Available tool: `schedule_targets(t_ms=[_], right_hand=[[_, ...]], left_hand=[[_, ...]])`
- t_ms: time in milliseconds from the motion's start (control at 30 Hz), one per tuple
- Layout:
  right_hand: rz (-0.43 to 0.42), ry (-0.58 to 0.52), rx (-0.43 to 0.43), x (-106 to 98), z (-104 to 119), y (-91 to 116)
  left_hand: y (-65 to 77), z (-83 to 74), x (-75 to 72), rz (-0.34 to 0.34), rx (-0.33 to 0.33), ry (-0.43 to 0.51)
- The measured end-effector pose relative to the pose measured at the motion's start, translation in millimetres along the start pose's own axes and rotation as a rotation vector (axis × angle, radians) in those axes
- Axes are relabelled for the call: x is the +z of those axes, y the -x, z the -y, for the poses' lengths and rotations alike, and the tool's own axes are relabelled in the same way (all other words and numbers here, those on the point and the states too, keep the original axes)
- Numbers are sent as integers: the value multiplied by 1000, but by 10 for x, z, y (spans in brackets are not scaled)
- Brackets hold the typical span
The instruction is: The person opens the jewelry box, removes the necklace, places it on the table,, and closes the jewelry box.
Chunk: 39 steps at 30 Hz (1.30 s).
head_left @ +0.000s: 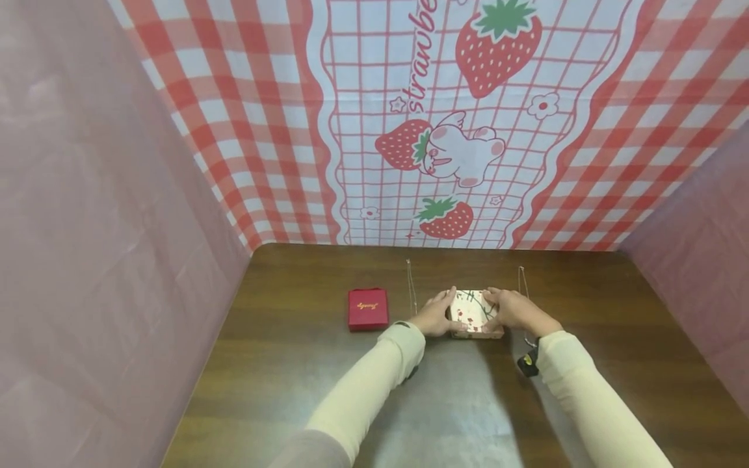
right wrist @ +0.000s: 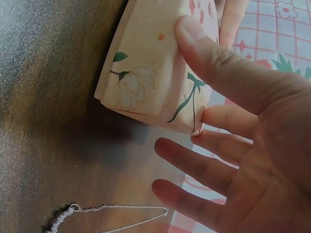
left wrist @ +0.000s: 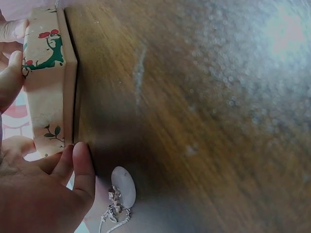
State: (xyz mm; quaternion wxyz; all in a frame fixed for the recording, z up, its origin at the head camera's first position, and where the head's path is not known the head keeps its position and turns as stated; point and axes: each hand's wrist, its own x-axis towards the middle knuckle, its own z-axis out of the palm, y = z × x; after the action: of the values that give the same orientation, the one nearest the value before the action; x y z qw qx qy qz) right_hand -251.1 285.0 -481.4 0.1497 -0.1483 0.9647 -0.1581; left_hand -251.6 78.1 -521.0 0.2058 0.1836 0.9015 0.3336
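A small cream gift box (head_left: 471, 311) with red flowers and green stems is on the brown table. My left hand (head_left: 434, 316) holds its left end; in the left wrist view, fingers touch the box (left wrist: 48, 92) at its end. My right hand (head_left: 519, 310) grips the other end. The right wrist view shows the thumb (right wrist: 214, 58) on the box and some fingers spread away from it. A silver necklace with an oval pale pendant (left wrist: 125, 187) lies near the left hand. Another silver chain (right wrist: 121, 207) lies by the right hand.
Left of the hands sits a red box (head_left: 367, 310) with gold lettering. A black item (head_left: 528, 364) with a yellow mark lies beside the right sleeve. Behind the wooden table (head_left: 281, 364) hangs a strawberry-print checked cloth (head_left: 263, 97); pink cloth (head_left: 88, 227) hangs at the sides.
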Motion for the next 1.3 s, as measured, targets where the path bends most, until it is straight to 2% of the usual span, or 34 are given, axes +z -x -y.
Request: schedule_targets(t_ms=[233,500,800,967,1100,1300], right_hand=[[7,24,0,-22,21,5],[24,-7,14,-16,-14,23],[58,-80,21,-32,-14,61],[26,-99,6,-23,-40,75],[-22,-99,-39,8,-85,85],[-58,-110,-82,51,-122,133]], left_hand=[[-2,-21,0,-2,-6,7],[-1,-42,22,-7,-7,6],[-6,-72,50,-44,-3,-58],[33,-149,25,-91,-13,-147],[53,-192,8,-106,-5,-199],[62,-154,30,-111,4,-191]])
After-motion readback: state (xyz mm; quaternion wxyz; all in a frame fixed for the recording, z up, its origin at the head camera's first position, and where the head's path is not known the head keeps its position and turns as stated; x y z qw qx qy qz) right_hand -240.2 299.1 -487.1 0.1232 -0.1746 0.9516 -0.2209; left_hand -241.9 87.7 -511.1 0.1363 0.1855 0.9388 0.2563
